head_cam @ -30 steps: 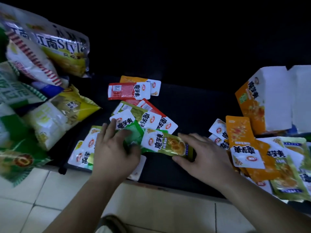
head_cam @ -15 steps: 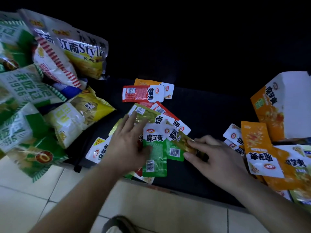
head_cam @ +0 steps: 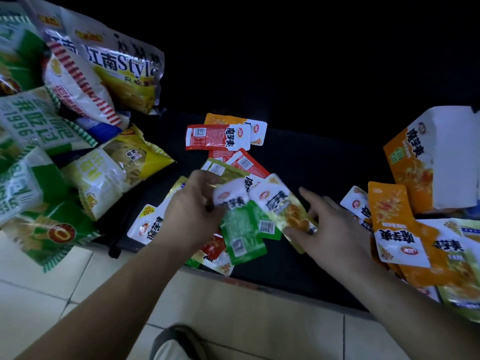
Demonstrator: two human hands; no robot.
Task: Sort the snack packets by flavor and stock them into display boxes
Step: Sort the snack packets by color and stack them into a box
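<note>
Green foil packet (head_cam: 244,229) I'm gripping with my left hand (head_cam: 192,211); right hand (head_cam: 337,229), at three o'clock, is pinching a yellow foil packet (head_cam: 283,203) slanting ten-to-four.

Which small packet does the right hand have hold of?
The yellow-green packet, tilted, pinched at its lower end by the right hand; the left hand grips the green packets beside it.
</note>
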